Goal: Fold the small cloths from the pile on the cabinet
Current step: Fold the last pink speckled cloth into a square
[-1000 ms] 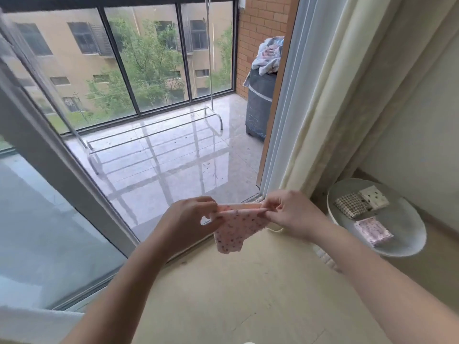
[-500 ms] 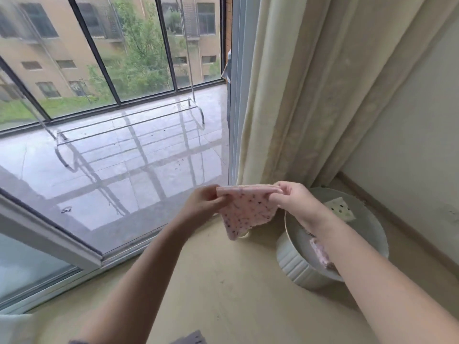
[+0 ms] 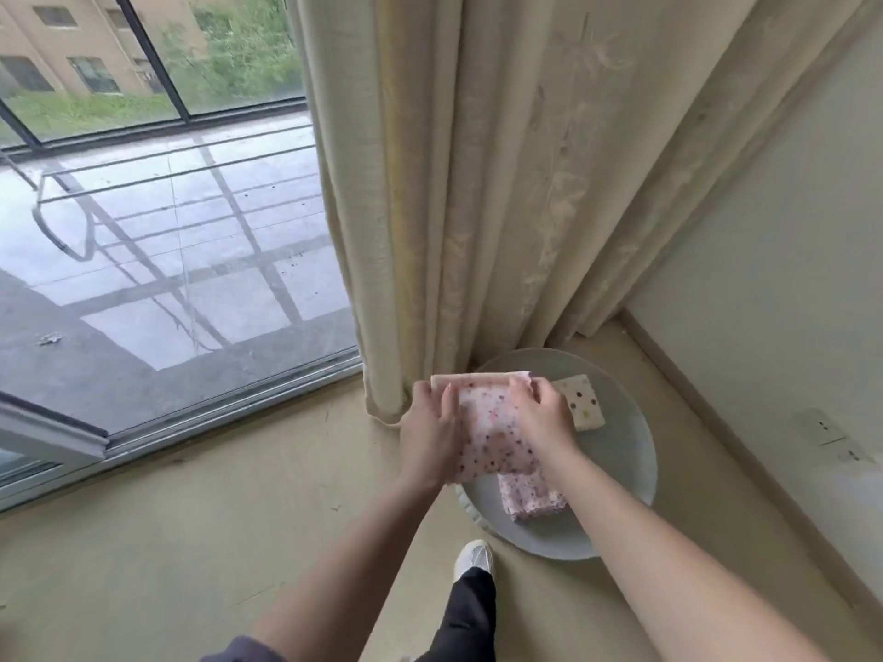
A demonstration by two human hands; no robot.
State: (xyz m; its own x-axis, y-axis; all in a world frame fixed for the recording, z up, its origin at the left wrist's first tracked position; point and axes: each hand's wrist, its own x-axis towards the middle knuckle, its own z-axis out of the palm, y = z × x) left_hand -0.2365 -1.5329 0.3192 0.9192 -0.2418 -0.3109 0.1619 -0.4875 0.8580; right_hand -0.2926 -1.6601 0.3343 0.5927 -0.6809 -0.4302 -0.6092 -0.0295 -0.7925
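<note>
**Both hands holding a pink dotted cloth (image 3: 492, 432) at a round white surface (image 3: 638, 451).**
The left hand (image 3: 430, 434) is gripping the cloth's left edge and the right hand (image 3: 544, 422) its right edge, with the fingers (image 3: 446, 398) curling over its far corners. The cloth is spanning between them; whether it is touching the surface cannot be told. Its near end is overlapping a folded pink cloth (image 3: 533, 496) lying on the surface. A folded cream spotted cloth (image 3: 585, 406) is lying just right of the right hand.

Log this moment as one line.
left hand: holds pink cloth | right hand: holds same | over: round stool | on stool: cream cloth, folded floral cloth
</note>
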